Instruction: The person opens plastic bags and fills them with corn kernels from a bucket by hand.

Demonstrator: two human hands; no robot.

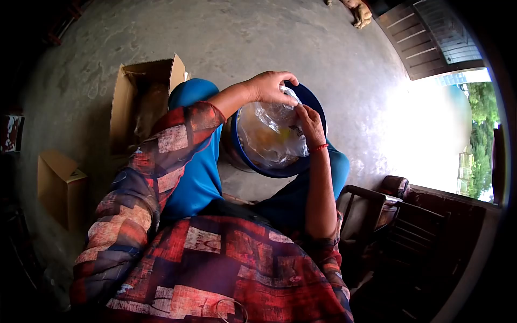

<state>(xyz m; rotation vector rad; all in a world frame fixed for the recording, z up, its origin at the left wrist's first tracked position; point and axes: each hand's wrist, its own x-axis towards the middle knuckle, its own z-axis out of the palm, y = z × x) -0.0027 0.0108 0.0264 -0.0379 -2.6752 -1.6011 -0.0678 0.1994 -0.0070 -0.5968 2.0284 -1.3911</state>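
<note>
A clear plastic bag point(272, 126) lies crumpled over the mouth of a dark blue round tub point(314, 99), between my knees. Something yellowish shows dimly through the film; I cannot make out what it is. My left hand point(269, 87) curves around the upper edge of the bag, with plastic between thumb and fingers. Close beside it, my right hand point(311, 125), with a red band on the wrist, pinches the same edge. The two hands nearly meet at the far right side of the tub.
An open cardboard box point(123, 107) stands left of my knee, with a smaller carton point(59, 188) nearer. Dark wooden chairs point(414, 226) are at lower right. An animal's legs point(362, 13) lie on the concrete floor point(242, 37) at the top, near a bright doorway.
</note>
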